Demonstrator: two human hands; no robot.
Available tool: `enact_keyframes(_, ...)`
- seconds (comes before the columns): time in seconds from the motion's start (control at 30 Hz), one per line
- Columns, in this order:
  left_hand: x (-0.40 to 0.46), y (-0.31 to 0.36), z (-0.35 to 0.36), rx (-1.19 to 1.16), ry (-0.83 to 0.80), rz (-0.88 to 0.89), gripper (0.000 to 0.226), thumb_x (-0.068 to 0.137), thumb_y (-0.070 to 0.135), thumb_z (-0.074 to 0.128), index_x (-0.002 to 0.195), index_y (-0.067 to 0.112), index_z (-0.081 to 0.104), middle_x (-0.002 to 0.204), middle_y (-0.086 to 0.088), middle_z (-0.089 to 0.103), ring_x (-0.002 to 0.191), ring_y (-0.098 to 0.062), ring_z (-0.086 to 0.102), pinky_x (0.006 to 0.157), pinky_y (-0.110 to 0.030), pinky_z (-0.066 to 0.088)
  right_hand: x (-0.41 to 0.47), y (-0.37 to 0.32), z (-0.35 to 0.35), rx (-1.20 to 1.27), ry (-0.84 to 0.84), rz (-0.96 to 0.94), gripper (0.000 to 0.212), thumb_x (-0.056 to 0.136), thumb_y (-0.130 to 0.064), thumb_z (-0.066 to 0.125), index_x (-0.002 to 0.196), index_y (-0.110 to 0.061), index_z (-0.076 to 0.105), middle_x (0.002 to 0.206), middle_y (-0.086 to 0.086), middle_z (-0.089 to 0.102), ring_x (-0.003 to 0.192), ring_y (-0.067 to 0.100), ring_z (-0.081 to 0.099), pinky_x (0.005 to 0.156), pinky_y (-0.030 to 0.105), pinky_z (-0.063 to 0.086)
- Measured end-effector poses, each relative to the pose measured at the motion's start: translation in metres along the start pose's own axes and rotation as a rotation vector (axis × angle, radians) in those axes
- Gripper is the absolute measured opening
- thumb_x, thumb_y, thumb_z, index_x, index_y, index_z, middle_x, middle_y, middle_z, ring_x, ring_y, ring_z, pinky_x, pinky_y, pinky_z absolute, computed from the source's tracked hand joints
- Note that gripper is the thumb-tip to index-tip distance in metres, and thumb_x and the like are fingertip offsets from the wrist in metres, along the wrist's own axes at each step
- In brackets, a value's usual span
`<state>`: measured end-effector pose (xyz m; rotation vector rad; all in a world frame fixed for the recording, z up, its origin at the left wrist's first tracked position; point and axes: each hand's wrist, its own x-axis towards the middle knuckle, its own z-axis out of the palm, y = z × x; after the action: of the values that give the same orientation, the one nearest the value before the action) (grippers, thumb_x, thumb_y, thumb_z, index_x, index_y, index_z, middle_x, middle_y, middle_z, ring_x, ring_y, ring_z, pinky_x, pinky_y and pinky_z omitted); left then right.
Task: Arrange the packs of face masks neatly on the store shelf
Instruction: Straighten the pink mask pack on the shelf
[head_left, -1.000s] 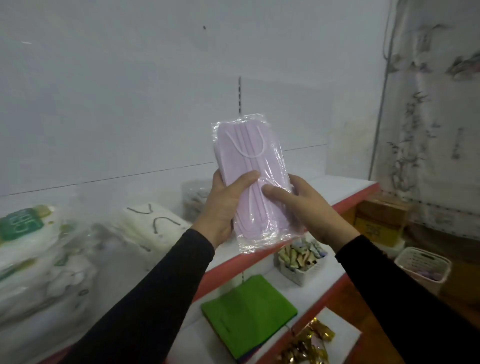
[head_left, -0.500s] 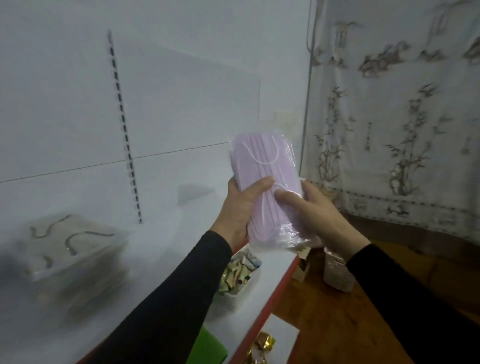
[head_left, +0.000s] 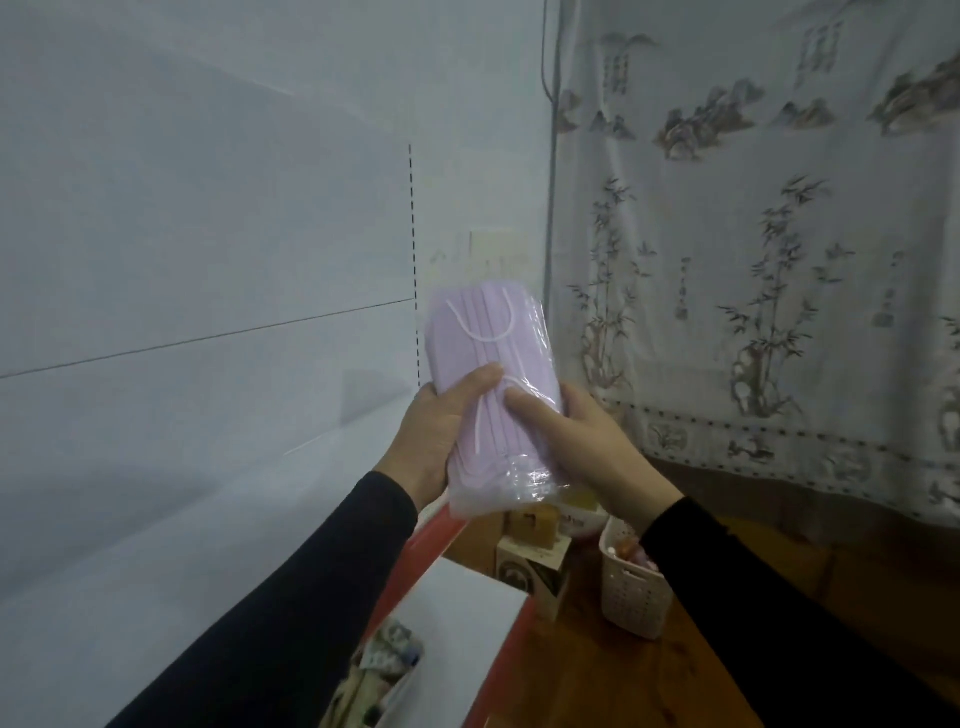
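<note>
A clear plastic pack of lilac face masks (head_left: 493, 358) with white ear loops stands upright in front of me, above the right end of the white store shelf (head_left: 218, 519). My left hand (head_left: 436, 431) grips its lower left side, thumb across the front. My right hand (head_left: 576, 441) holds the lower right side, thumb on the front and fingers behind. The other packs on the shelf are out of view.
The shelf has a red front edge (head_left: 441, 530), and a lower white shelf (head_left: 457, 613) carries a tray of small wrapped items (head_left: 379, 670). On the wooden floor stand cardboard boxes (head_left: 530, 561) and a white perforated basket (head_left: 634, 587). A printed curtain (head_left: 753, 260) hangs at the right.
The view has swung right along the shelf; the stacked packs at the left have left the frame. Both hands keep the same hold on the lilac pack, now lower and nearer the shelf's end.
</note>
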<state>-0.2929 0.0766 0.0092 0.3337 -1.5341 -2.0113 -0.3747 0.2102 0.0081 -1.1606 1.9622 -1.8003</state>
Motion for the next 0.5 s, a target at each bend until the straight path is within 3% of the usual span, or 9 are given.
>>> enact_keyframes(0.07, 0.033, -0.010, 0.009, -0.026, 0.004, -0.006, 0.044, 0.084, 0.028, 0.074, 0.122, 0.008, 0.063, 0.109, -0.022, 0.071, 0.099, -0.038, 0.070, 0.083, -0.049, 0.058, 0.039, 0.022, -0.014, 0.003, -0.049, -0.017, 0.064, 0.077, -0.063, 0.068, 0.125, -0.023, 0.055, 0.105, 0.001, 0.073, 0.088, 0.022, 0.074, 0.078, 0.046, 0.061)
enact_keyframes(0.17, 0.082, -0.019, 0.018, -0.060, 0.044, -0.014, 0.048, 0.085, 0.026, 0.074, 0.127, 0.009, 0.060, 0.115, -0.022, 0.069, 0.104, -0.040, 0.068, 0.088, -0.053, 0.056, 0.091, 0.045, -0.033, 0.056, -0.119, -0.032, 0.050, 0.085, -0.053, 0.068, 0.122, -0.022, 0.057, 0.103, -0.004, 0.073, 0.087, 0.013, 0.073, 0.079, 0.036, 0.061)
enact_keyframes(0.23, 0.111, -0.026, 0.016, -0.039, 0.100, -0.001, 0.062, 0.077, 0.029, 0.081, 0.130, 0.009, 0.056, 0.118, -0.021, 0.068, 0.105, -0.039, 0.067, 0.091, -0.055, 0.054, 0.124, 0.061, -0.038, 0.070, -0.191, -0.033, 0.046, 0.087, -0.052, 0.065, 0.122, -0.024, 0.056, 0.105, -0.006, 0.072, 0.090, 0.011, 0.073, 0.082, 0.036, 0.061)
enact_keyframes(0.33, 0.147, -0.029, 0.003, 0.024, 0.204, -0.002, 0.083, 0.063, 0.029, 0.089, 0.134, 0.009, 0.050, 0.120, -0.020, 0.067, 0.104, -0.036, 0.069, 0.086, -0.050, 0.057, 0.171, 0.086, -0.028, 0.129, -0.282, -0.057, 0.060, 0.082, -0.060, 0.065, 0.131, -0.026, 0.053, 0.118, -0.006, 0.070, 0.102, 0.013, 0.070, 0.091, 0.041, 0.057)
enact_keyframes(0.37, 0.158, -0.030, -0.004, 0.045, 0.230, 0.001, 0.086, 0.061, 0.028, 0.090, 0.134, 0.009, 0.049, 0.120, -0.020, 0.067, 0.103, -0.036, 0.069, 0.084, -0.049, 0.057, 0.186, 0.095, -0.023, 0.156, -0.322, -0.054, 0.060, 0.082, -0.061, 0.064, 0.131, -0.029, 0.053, 0.119, -0.008, 0.069, 0.105, 0.011, 0.069, 0.093, 0.039, 0.056)
enact_keyframes(0.43, 0.181, -0.032, -0.023, 0.103, 0.299, 0.005, 0.098, 0.053, 0.031, 0.096, 0.135, 0.007, 0.047, 0.120, -0.021, 0.066, 0.102, -0.036, 0.069, 0.083, -0.050, 0.057, 0.213, 0.110, -0.012, 0.186, -0.434, -0.063, 0.038, 0.090, -0.051, 0.062, 0.125, -0.036, 0.056, 0.114, -0.017, 0.070, 0.103, 0.003, 0.068, 0.091, 0.029, 0.056)
enact_keyframes(0.5, 0.201, -0.030, -0.042, 0.221, 0.358, 0.009, 0.112, 0.042, 0.034, 0.100, 0.135, 0.005, 0.044, 0.120, -0.020, 0.065, 0.102, -0.035, 0.069, 0.083, -0.052, 0.058, 0.240, 0.125, 0.000, 0.207, -0.558, -0.038, 0.045, 0.090, -0.047, 0.065, 0.131, -0.032, 0.053, 0.117, -0.018, 0.069, 0.107, 0.002, 0.066, 0.093, 0.027, 0.054)
